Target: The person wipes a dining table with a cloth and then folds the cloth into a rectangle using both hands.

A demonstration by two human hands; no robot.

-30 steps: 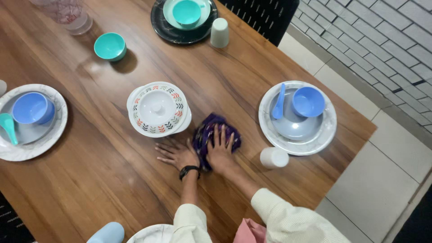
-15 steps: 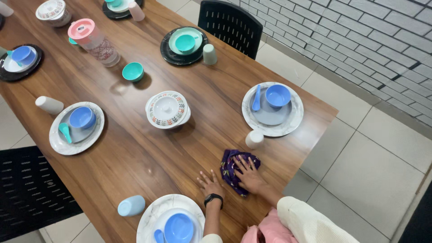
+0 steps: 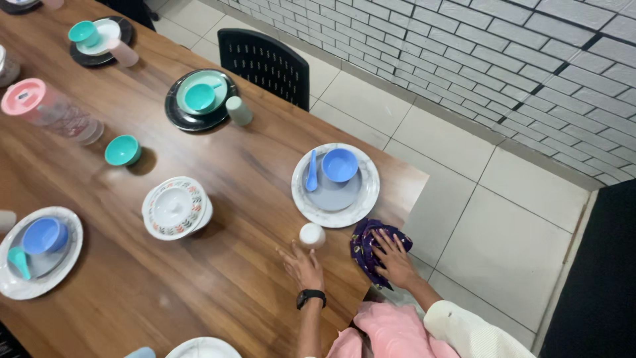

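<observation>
My right hand (image 3: 395, 260) lies flat on a dark purple patterned cloth (image 3: 368, 242) at the near right corner of the wooden table (image 3: 232, 265). My left hand (image 3: 301, 265), with a black watch on the wrist, rests open on the tabletop just below a small white upturned cup (image 3: 312, 235). Beyond the cup stands a marbled white plate (image 3: 336, 186) with a grey plate, a blue bowl (image 3: 340, 164) and a blue spoon on it.
A lidded floral serving dish (image 3: 175, 207) stands mid-table, with a teal bowl (image 3: 122, 150) and a pink-lidded jug (image 3: 46, 109) behind it. More place settings (image 3: 40, 250) lie left and far (image 3: 199, 99). A black chair (image 3: 265, 63) stands beyond. Tiled floor and brick wall lie right.
My right hand has slid the cloth rightward along the table to its corner edge. My left hand followed, now below the white cup. The camera view swung right.
</observation>
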